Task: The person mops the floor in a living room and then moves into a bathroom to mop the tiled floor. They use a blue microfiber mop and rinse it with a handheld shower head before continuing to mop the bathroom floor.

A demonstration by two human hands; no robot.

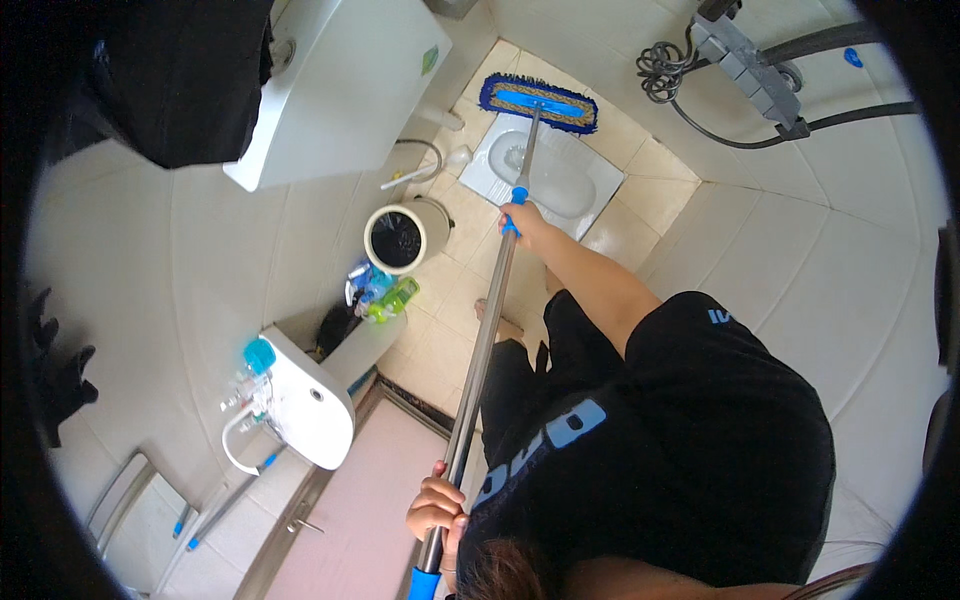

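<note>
My right hand (525,224) grips the upper blue collar of a flat mop's metal pole (484,337). Lower on the picture, close to my black T-shirt, my left hand (439,504) is wrapped around the same pole, just above a blue grip (424,583). The mop head (538,103), blue-fringed with a tan pad and a blue plate, is at the far end of a white squat toilet (570,184). It overlaps the toilet's far rim in view; whether it touches the floor I cannot tell. The pole crosses over the toilet bowl.
Along the left wall are a waste bin (409,234) with a black liner, several cleaning bottles (382,294) and a white washbasin (319,401). A white wall-mounted box (345,90) juts out above. A pink door (367,502) is behind; a power strip (750,71) hangs at right.
</note>
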